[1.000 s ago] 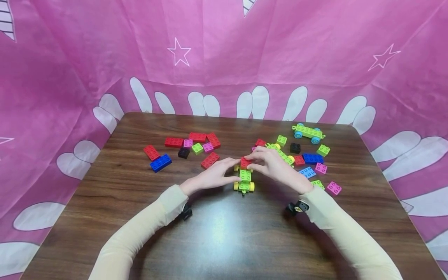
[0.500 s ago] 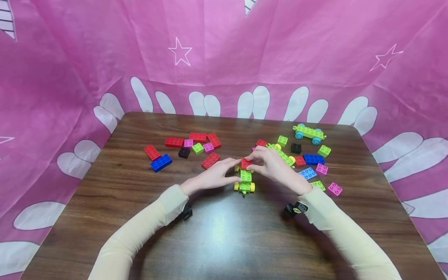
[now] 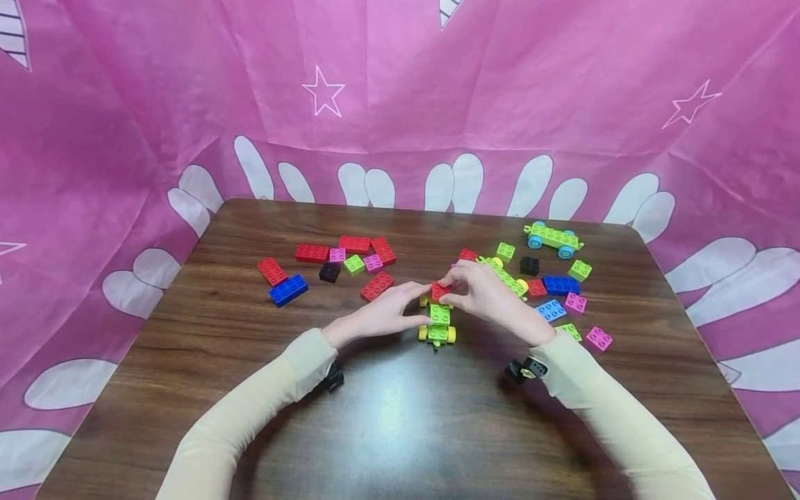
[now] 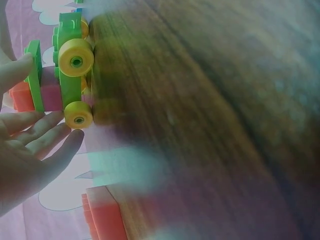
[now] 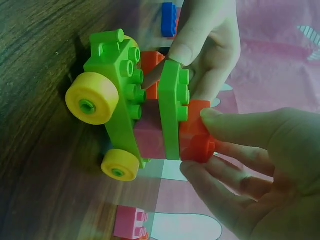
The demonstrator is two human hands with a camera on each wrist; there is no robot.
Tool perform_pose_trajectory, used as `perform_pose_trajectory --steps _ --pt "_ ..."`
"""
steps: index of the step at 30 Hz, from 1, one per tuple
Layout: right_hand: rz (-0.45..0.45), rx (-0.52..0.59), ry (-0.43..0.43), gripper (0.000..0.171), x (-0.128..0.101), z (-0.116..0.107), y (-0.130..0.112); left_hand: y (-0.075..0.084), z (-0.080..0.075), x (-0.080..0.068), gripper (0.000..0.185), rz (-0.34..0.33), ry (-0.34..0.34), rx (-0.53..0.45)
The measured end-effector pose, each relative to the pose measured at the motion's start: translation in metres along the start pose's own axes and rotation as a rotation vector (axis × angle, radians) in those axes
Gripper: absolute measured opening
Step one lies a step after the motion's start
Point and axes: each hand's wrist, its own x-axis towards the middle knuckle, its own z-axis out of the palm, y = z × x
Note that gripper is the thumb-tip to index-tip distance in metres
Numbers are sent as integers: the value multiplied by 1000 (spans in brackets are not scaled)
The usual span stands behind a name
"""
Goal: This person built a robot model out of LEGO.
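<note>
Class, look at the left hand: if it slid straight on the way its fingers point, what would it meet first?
Probably the green wheeled block car: the left hand points right at it, fingertips already at its side, though exact contact is unclear.

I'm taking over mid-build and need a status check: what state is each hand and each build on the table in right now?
Left hand: fingers straight, touching the car's side.
Right hand: pinching the red brick.
Red brick: on top of the stack, pinched.
Yellow-wheeled car: upright on its wheels, bricks stacked on it.
Blue-wheeled car: upright, bare, untouched.
Loose bricks: scattered flat, untouched.
</note>
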Motion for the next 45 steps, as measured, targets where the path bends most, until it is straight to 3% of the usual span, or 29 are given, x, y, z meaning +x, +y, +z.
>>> perform_pose_trajectory --steps 5,11,21,33,35,45 --pt "16 25 7 26 -3 1 0 1 -1 0 68 -7 -6 -8" --pt "-31 26 24 28 -6 5 5 0 0 -1 68 -21 -19 -4" --pt "-73 -59 -29 32 -9 5 6 -1 1 -1 68 -38 -42 -6" --pt "-84 103 27 34 -15 8 18 -7 4 -1 70 -6 -25 -14" --pt "-73 125 21 34 -15 8 18 1 1 -4 67 -25 -28 -20" --pt "10 179 -5 34 -15 5 17 3 3 -3 68 -36 -22 -11"
